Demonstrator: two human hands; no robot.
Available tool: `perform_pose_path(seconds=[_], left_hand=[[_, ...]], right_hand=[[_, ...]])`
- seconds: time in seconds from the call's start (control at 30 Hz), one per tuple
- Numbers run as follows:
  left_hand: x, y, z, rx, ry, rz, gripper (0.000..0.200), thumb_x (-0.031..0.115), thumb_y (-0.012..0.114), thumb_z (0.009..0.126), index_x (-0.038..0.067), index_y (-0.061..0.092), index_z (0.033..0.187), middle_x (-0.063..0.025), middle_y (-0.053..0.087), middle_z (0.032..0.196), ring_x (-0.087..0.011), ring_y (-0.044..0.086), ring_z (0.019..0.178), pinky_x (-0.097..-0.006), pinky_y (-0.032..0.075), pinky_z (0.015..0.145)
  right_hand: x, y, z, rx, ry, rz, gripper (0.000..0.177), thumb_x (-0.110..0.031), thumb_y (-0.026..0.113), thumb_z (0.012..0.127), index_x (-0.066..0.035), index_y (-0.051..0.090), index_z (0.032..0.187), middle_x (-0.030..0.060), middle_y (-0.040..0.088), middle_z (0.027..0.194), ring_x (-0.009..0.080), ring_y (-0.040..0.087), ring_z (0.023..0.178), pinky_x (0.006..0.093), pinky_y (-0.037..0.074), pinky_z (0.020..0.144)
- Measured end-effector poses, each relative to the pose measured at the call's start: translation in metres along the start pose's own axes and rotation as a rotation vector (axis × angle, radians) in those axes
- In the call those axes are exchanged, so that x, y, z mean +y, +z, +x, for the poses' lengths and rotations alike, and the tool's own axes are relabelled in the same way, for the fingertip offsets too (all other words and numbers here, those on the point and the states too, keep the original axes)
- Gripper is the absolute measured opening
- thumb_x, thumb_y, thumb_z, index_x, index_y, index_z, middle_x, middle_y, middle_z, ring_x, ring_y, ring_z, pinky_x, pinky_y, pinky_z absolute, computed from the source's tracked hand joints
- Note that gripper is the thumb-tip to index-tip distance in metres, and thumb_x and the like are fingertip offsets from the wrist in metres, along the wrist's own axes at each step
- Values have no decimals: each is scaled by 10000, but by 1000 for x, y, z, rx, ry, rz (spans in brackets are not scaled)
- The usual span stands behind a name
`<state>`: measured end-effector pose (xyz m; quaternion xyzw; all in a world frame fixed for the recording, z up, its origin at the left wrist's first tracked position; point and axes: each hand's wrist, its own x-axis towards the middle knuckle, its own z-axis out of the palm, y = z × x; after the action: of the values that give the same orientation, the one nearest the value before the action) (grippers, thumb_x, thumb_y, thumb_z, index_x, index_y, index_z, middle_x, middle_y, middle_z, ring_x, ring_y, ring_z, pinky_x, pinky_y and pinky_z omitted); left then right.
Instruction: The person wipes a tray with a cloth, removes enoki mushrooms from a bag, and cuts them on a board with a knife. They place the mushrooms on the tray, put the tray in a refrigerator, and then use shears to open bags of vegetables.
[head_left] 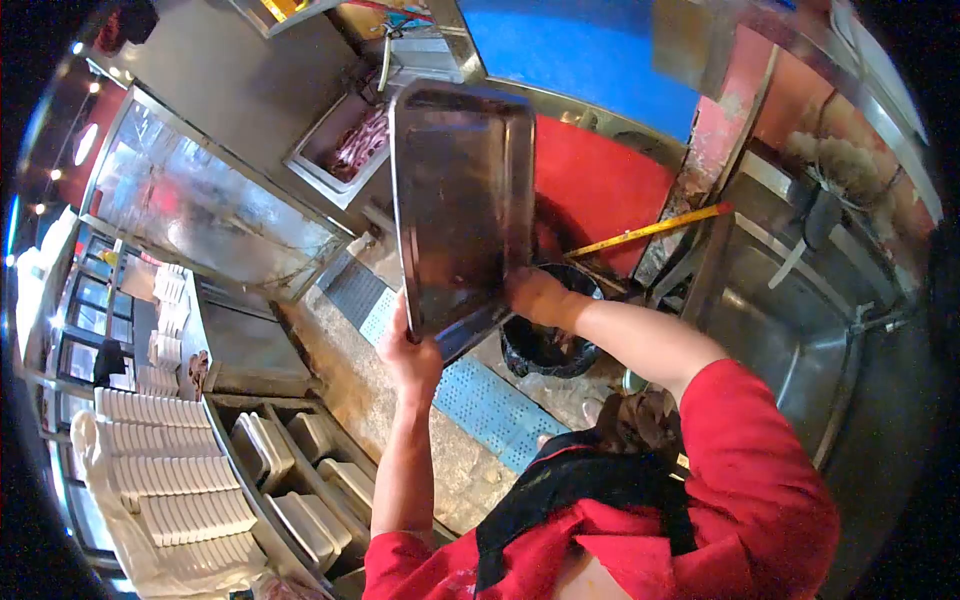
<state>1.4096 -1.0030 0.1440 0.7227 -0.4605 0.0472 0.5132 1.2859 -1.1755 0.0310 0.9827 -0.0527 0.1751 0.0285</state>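
Note:
A deep rectangular metal pan is held up and tilted on its side in front of me, its hollow inside facing me. My left hand grips the pan's lower left edge, the thumb pointing up along the rim. My right hand is at the pan's lower right corner, with its fingers partly hidden in shadow against the metal. Behind and below my right forearm stands a black-lined bin with some contents.
A metal sink is on the right. Stacked white containers and a divided rack stand at lower left. A blue perforated mat lies on the floor. A yellow stick leans behind the bin. Farther back is a tub of reddish pieces.

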Motion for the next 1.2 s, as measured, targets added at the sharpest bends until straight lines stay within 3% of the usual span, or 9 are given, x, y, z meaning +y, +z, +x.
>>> perform_pose_path(seconds=[0.17,0.27,0.57,0.67,0.77,0.83,0.9,1.07,1.2], left_hand=[[-5,-8,0,81,159,221,511,-128,484,679,16,551,1165,-144,646,984,-203,630,900,-277,460,801],[-2,-18,3,100,203,295,514,-118,491,674,5,544,1170,-172,637,996,-236,636,903,-277,464,792],[25,-20,1,17,-4,-12,458,-78,551,736,-15,528,1190,-95,635,1039,-105,573,929,-249,434,842],[13,-17,5,115,57,-97,455,-77,559,733,1,542,1181,-90,640,1030,-96,572,923,-242,434,831],[21,-15,6,147,37,21,475,-80,544,713,22,552,1176,-87,649,998,-108,585,902,-237,439,805],[3,-6,7,242,158,34,476,-77,535,711,27,551,1175,-107,653,960,-129,598,865,-242,448,777],[-5,-6,4,227,155,129,602,-137,466,621,14,504,1202,-180,619,1002,-299,620,906,-330,469,803],[-20,-21,1,342,264,144,600,-137,496,628,18,492,1207,-164,628,970,-273,628,851,-321,484,766],[-38,-27,-17,339,-43,-3,517,-120,487,684,23,519,1180,-133,635,964,-230,610,818,-278,454,772]], right_hand=[[25,50,-23,-241,-80,-2,177,-160,508,749,-52,639,799,96,600,941,263,566,938,386,493,765],[38,29,7,-267,430,331,263,-163,453,852,-12,575,1029,155,532,1176,325,534,1052,424,469,837],[35,-42,78,707,449,293,386,-17,450,831,16,411,1213,205,467,1188,321,440,1129,365,354,974],[17,-17,62,648,622,764,385,-41,427,866,33,384,1241,204,459,1202,331,435,1130,356,342,984],[14,39,35,339,226,-76,296,-157,446,808,-2,579,1022,177,549,1095,317,422,1162,338,349,984],[5,-4,14,-106,331,490,326,-91,487,827,-4,523,1139,163,541,1098,318,457,1112,369,347,971],[6,-31,-11,-431,219,40,275,-135,488,815,-3,602,1027,150,561,1084,330,430,1142,436,341,965],[-7,-19,-130,-607,447,-45,279,-166,500,765,-51,649,972,147,555,1092,344,411,1156,548,328,914],[-92,-106,-219,-545,52,270,385,-223,558,777,-240,524,1160,170,382,1280,388,323,1199,613,310,886]])
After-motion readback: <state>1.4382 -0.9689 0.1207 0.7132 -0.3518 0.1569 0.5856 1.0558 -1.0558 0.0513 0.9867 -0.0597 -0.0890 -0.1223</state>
